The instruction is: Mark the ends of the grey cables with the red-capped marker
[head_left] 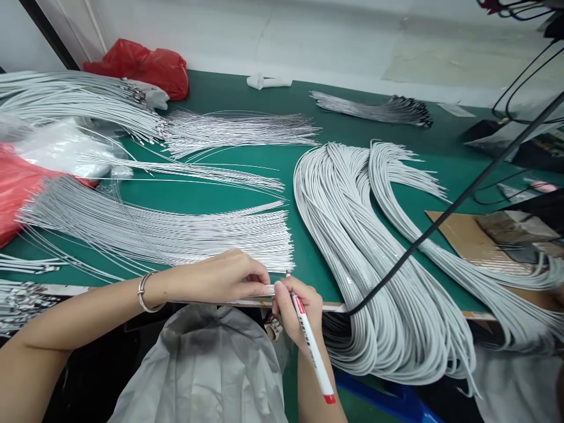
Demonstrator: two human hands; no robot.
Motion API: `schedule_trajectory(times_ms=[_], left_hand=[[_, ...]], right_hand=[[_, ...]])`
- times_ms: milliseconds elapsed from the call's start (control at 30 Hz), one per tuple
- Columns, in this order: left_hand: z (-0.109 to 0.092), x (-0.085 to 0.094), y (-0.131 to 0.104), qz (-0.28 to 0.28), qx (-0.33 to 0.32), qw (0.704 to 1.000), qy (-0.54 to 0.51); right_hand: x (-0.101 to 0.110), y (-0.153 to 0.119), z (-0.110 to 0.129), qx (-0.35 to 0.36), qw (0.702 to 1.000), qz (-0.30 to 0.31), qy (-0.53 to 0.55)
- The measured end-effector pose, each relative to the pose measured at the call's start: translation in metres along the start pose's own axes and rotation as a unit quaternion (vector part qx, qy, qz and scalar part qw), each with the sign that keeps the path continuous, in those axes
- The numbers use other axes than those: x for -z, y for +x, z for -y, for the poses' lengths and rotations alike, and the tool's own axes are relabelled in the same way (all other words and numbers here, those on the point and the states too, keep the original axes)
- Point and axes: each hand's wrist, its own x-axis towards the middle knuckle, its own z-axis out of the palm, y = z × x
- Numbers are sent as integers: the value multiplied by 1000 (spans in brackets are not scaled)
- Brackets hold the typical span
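Note:
At the table's front edge, my left hand (229, 277) is closed on the ends of a few thin white wires (270, 289). My right hand (299, 305) touches the same ends with its fingertips and holds a white marker with red ends (311, 346), which slants down towards me. Just beyond my hands lies a wide bundle of thin grey-white wires (229, 229), its ends fanned out at the right. A thinner wire bundle (211, 171) lies behind it.
Thick grey cable bundles (352, 235) hang over the front edge at the right, crossed by a black cord (423, 235). Red bags (165, 67) and clear plastic (66, 147) are at the left. Cardboard (476, 241) lies at the far right.

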Motion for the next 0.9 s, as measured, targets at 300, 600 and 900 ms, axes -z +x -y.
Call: schedule_trajectory(times_ms=[300, 600, 900], left_hand=[[-2, -5, 4, -22, -15, 999, 48], [-2, -4, 8, 1, -3, 997, 76], [-1, 8, 2, -12, -7, 1000, 22]], right_hand=[[-9, 1, -2, -43, 997, -58, 31], [-7, 1, -4, -78, 995, -40, 38], [-9, -8, -13, 14, 985, -172, -5]])
